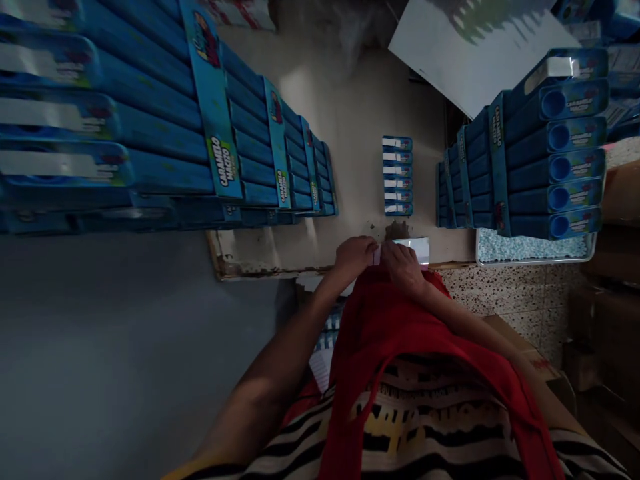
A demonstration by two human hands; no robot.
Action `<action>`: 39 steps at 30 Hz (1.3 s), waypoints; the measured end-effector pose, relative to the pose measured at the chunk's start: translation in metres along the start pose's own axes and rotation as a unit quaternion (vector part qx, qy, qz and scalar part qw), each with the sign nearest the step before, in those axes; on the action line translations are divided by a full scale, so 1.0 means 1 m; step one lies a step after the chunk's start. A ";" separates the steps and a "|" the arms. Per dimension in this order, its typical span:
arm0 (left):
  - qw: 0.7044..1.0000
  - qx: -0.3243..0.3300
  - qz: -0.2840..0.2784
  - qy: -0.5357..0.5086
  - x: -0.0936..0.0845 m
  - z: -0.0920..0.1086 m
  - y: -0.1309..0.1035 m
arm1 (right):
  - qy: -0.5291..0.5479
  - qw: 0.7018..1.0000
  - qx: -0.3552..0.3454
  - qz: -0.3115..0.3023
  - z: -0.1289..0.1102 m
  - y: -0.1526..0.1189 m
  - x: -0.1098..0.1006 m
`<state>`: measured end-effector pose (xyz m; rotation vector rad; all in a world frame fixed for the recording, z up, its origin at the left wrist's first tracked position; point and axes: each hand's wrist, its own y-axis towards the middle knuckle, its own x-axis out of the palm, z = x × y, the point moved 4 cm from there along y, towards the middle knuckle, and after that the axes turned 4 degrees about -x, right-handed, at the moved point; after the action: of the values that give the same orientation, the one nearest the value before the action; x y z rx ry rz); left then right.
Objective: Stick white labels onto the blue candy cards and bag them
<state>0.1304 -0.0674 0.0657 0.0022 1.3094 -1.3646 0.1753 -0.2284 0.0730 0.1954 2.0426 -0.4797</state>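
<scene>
At the near edge of the table, my left hand [354, 257] pinches a small whitish label [377, 255] between thumb and fingertips. Just to its right, the bent fingers of my right hand [404, 268] are closed at a glossy white sheet [421, 249], which shows partly behind them. The two hands almost touch. Beyond them stands a short row of blue candy boxes [399, 176] with white strips on their ends.
Tall stacks of blue boxes flank the work area, one at left [165, 133] and one at right [525, 153]. A clear tray [535, 248] of pale blue-white pellets sits under the right stack. A large white board [465, 60] lies at the back. Cardboard cartons [607, 320] stand at far right.
</scene>
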 end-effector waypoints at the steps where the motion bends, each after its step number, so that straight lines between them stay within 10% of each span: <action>1: 1.000 -0.012 0.001 -0.001 -0.001 -0.002 -0.001 | 0.005 1.000 -0.017 -0.009 -0.003 -0.003 0.001; 11: 0.993 0.102 0.006 -0.065 0.000 -0.008 0.005 | 0.058 0.993 0.106 0.017 0.008 0.001 -0.025; 22: 0.996 -0.044 -0.022 -0.073 -0.001 -0.007 0.010 | -0.036 0.997 0.013 -0.060 0.000 0.014 -0.021; 31: 0.997 -0.019 0.007 -0.073 -0.005 -0.003 0.011 | 0.084 0.993 0.080 -0.027 0.007 0.015 -0.044; 35: 0.998 0.011 0.032 -0.054 -0.004 -0.003 0.019 | 0.255 0.954 0.154 0.023 0.008 0.003 -0.076; 39: 0.986 0.025 0.133 -0.095 -0.031 0.012 0.006 | 0.396 0.878 0.252 0.098 0.002 -0.022 -0.152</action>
<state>0.1517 -0.0523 0.0864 0.0775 1.0716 -1.1394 0.2456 -0.2397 0.2093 1.0532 2.5956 -0.9025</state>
